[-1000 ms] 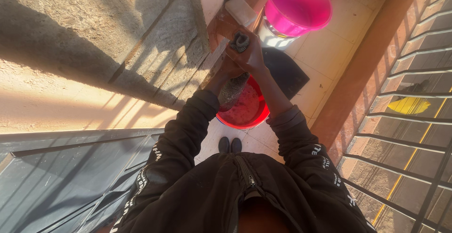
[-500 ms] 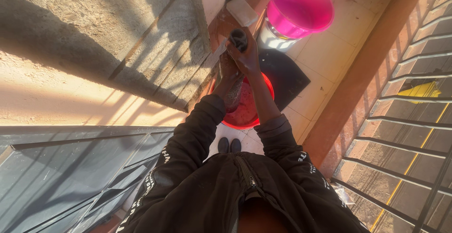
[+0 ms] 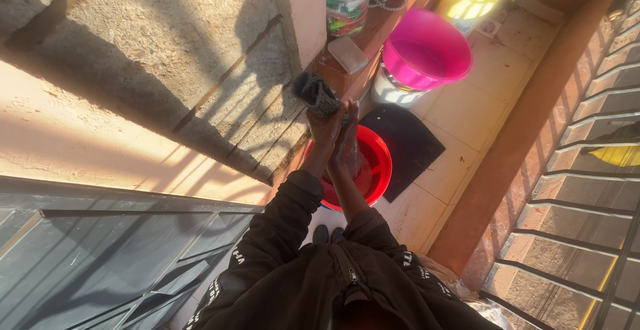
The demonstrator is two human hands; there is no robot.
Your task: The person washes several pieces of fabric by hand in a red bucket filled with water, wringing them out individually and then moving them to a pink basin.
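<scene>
Both hands, left hand (image 3: 325, 125) and right hand (image 3: 347, 130), have lifted higher over the round red plastic basin (image 3: 377, 163), fingers clamped round the dark wet cloth (image 3: 315, 94), which looks soft, heavy, slippery, best gripped mid-bundle.

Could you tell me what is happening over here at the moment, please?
A person in a dark jacket stands over a red basin on the tiled floor, both hands raised above it. The left hand and right hand press together around a dark wet cloth. A pink bucket sits beyond the basin.
</scene>
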